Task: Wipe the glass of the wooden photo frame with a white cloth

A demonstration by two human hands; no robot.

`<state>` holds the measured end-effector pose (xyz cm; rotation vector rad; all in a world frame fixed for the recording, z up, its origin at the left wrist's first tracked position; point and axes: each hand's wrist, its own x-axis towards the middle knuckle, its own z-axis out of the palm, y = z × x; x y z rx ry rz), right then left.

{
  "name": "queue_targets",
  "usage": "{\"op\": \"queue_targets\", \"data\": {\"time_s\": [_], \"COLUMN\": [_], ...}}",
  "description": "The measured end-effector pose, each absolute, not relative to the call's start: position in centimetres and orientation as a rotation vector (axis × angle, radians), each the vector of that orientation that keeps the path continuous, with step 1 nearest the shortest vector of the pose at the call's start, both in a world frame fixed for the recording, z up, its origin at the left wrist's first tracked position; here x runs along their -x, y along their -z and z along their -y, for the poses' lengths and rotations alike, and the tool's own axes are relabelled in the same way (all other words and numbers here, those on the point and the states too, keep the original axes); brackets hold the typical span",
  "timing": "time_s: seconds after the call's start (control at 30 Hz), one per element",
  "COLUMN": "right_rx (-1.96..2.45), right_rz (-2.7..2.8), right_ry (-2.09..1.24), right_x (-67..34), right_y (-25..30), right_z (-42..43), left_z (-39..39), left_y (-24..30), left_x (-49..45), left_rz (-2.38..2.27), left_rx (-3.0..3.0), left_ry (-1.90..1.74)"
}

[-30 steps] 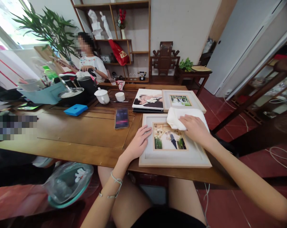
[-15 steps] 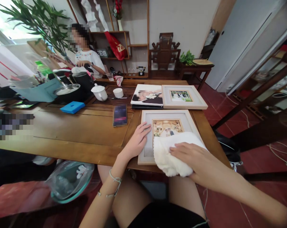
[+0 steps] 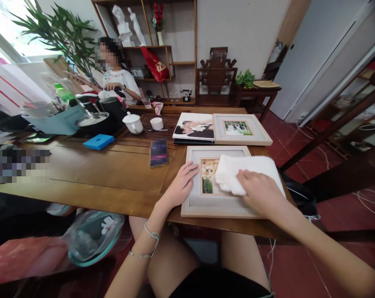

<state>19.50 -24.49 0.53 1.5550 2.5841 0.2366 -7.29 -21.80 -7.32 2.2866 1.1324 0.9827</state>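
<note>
Head view. The picture frame (image 3: 194, 203) lies flat at the near edge of the wooden table (image 3: 112, 169), directly in front of the person. The left hand (image 3: 181, 186) rests palm down on the frame's left border, fingers spread, gripping nothing. The right hand (image 3: 260, 192) lies flat on a white cloth (image 3: 237, 171), fingers extended and pressing it against the glass rather than closing round it. Beyond lie a second frame (image 3: 241, 129), a photo print (image 3: 194, 126) and a phone (image 3: 158, 153).
</note>
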Motion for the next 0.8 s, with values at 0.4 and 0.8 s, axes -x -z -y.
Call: {"op": "queue_targets", "data": {"time_s": [0.4,0.8], "right_rx": [-1.518,-1.374], "right_rz": [-2.883,-3.100], "right_ry": [-0.122,-0.046], "right_x": [-20.4,-14.3], "right_y": [0.7,-0.3], "right_z": [22.9,13.3], "left_z": [21.9,21.8], "left_y": [7.1,7.1], "left_x": [7.4,7.3], "left_rz": [-1.114,-1.118], "left_rx": [-2.292,-2.302], "left_ry": [-0.966,-0.967]}}
